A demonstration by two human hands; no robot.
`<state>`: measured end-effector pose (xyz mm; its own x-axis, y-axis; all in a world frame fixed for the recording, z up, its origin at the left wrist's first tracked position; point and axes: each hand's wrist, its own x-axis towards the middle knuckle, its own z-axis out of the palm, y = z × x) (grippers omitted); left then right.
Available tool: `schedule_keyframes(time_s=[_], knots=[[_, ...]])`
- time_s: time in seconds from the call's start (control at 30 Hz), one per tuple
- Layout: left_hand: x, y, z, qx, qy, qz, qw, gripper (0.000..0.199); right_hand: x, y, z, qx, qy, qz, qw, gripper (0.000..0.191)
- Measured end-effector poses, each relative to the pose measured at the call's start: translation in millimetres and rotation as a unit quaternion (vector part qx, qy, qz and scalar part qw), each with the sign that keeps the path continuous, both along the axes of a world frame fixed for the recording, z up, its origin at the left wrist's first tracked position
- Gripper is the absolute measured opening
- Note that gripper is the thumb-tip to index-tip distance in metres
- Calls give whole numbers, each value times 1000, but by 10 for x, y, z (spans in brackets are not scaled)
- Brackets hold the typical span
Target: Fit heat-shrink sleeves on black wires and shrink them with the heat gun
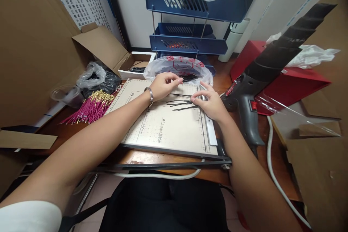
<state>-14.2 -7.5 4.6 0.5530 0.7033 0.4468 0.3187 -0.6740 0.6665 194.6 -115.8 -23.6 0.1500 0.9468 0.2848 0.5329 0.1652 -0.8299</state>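
Note:
A cream paper trimmer board (176, 130) with printed size lines lies on the desk. On its right part lie several thin black wires (179, 103), roughly side by side and pointing left. My right hand (210, 103) is closed at their right ends, thumb and fingertip pinching some of them. Above the board's far side is my left hand (164, 86), with a bracelet at the wrist. Its thumb and fingers are pressed together near a plastic bag (154, 67) holding more black wires; whatever is between the fingertips is too small to make out.
Left of the board lies a bundle of magenta wires (89, 110) with gold ends. A white box (125, 74) and a blue tiered rack (187, 45) stand behind. On the right are a black heat gun (250, 90), a red box (293, 79) and a white cable (272, 159).

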Motion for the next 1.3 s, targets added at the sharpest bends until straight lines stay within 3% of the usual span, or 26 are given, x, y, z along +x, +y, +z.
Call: schedule_keyframes(time_s=[0.27, 0.5, 0.77, 0.97, 1.3], knots=[[-23, -2, 2, 75, 83, -71, 991, 18, -16, 13, -8, 27, 11, -60, 998, 10], [3, 15, -23, 85, 128, -134, 979, 14, 12, 59, -61, 18, 7, -61, 998, 34], [12, 12, -12, 79, 135, -131, 979, 14, -10, 84, -88, 3, 55, -99, 994, 44], [3, -15, 3, 78, 140, -108, 981, 14, -7, 93, -102, -19, 109, -74, 991, 46], [43, -3, -18, 94, 144, -132, 976, 14, -9, 62, -82, -10, 72, -63, 995, 49]])
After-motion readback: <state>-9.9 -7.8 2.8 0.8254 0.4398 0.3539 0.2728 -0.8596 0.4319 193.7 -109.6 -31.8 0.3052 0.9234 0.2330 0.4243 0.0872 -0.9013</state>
